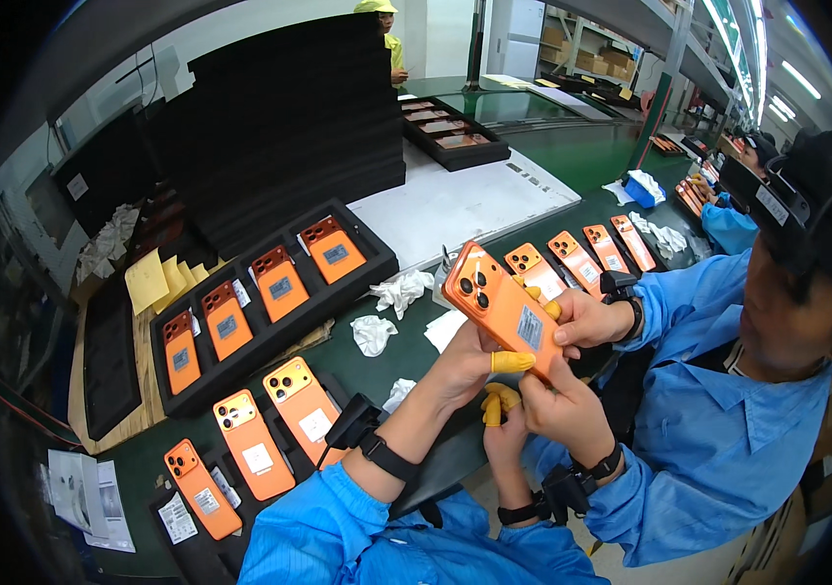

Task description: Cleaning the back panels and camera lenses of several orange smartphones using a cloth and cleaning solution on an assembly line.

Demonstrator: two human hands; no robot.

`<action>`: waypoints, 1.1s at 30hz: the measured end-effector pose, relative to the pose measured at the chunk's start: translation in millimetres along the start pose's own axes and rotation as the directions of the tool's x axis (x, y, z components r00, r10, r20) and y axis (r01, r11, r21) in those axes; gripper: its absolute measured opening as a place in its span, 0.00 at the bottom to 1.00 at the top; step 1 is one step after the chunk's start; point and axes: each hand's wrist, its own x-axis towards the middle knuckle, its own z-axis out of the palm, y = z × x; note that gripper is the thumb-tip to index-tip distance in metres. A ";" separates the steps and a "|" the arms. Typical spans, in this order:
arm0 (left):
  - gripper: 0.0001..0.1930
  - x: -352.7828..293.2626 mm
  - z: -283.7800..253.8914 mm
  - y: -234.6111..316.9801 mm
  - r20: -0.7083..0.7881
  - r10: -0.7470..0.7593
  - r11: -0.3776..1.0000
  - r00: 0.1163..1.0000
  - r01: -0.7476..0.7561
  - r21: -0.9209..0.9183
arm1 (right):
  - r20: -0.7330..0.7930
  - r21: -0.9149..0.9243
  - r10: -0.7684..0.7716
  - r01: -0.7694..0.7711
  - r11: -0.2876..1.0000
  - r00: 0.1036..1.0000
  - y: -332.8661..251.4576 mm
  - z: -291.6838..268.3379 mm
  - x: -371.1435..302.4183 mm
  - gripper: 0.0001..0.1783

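My left hand (464, 372) grips the lower left edge of an orange smartphone (503, 310), its yellow-cotted thumb on the near side. The phone is tilted, its back with three lenses and a grey label facing up. A co-worker's two hands (581, 327) also hold its right and lower end. Yellow fingertips show at its far edge; whose they are I cannot tell. Below the phone, my right hand (505, 437) has its yellow-cotted fingers curled together; whatever they may hold is hidden. Orange phones (254, 450) lie in a row left of my left forearm.
A black foam tray (377, 255) with several orange phones stands at the left, before a tall black foam stack (289, 127). Crumpled white wipes (373, 334) lie on the green table. More phones (572, 261) lie beyond the held one. The co-worker (728, 390) stands close at my right.
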 end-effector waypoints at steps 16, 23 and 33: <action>0.38 -6.6 3.2 7.2 0.050 -0.022 0.999 0.999 0.023 -0.029 | 0.128 0.045 0.114 -0.121 0.992 0.985 35.9 4.7 -11.2 0.20; 0.47 -23.1 -0.9 28.0 0.046 -0.042 0.999 0.998 0.040 0.026 | 0.092 -0.088 -0.129 0.137 0.987 0.987 -17.1 -6.3 -14.6 0.13; 0.45 -74.2 -32.8 73.0 -0.219 0.050 0.958 0.974 -0.108 -0.265 | 0.069 0.144 -0.397 0.385 0.912 0.915 -118.9 -33.6 -12.8 0.18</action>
